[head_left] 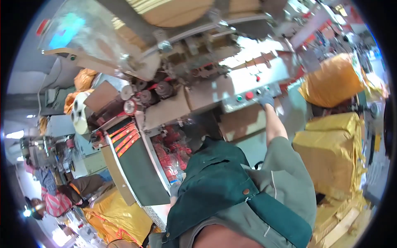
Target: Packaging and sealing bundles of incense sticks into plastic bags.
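My right hand (266, 99), in a grey glove, reaches forward to the right end of a control panel (231, 106) with green, red and dark buttons. Its fingers are too small and blurred to make out their pose. Low beside the dark green apron (215, 169), my left hand (175, 189), also gloved, is at the near end of a bin holding red items in clear plastic (170, 151). My body partly hides it, so its grip is unclear. Left of the bin, a dark green conveyor belt (144, 173) carries several flat red-and-orange strips (125, 138).
A large machine with rollers (130, 106) stands ahead. Yellow wrapped bundles (322, 161) are stacked at the right, with an orange one (333, 80) above. Another yellow bundle (120, 217) lies at the lower left. A person in a striped red top (56, 201) is at far left.
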`<state>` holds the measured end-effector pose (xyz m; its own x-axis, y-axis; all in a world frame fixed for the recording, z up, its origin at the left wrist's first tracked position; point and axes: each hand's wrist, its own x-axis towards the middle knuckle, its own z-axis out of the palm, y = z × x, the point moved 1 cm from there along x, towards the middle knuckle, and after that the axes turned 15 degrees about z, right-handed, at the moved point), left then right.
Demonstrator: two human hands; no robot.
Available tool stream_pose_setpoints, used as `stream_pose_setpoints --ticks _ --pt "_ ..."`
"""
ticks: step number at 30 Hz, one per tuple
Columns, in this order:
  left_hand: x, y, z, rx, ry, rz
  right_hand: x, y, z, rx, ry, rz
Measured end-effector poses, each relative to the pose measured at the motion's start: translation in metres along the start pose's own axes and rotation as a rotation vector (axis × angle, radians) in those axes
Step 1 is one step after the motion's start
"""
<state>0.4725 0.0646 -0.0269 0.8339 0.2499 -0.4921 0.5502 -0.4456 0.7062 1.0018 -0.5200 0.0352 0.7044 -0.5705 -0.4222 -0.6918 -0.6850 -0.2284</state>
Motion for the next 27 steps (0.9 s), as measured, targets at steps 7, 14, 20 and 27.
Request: stream_pose_setpoints --ticks 7,14,20,27 --pt "0.1 0.183 -0.093 -0.254 0.38 -0.022 -0.009 -0.017 -0.021 -0.197 -0.022 -0.093" --pt "0.229 0.28 -0.176 -0.337 0.584 0.209 0.073 0.032 0.019 -0.114 -0.212 0.158" --pt "0.321 0.293 -0.227 -0.259 0.797 0.322 0.067 0.011 0.017 -0.098 -0.341 0.234" --pt "0.39 0.298 -0.231 -0.396 0.706 0.314 0.085 0.036 0.009 0.253 -0.478 0.57"
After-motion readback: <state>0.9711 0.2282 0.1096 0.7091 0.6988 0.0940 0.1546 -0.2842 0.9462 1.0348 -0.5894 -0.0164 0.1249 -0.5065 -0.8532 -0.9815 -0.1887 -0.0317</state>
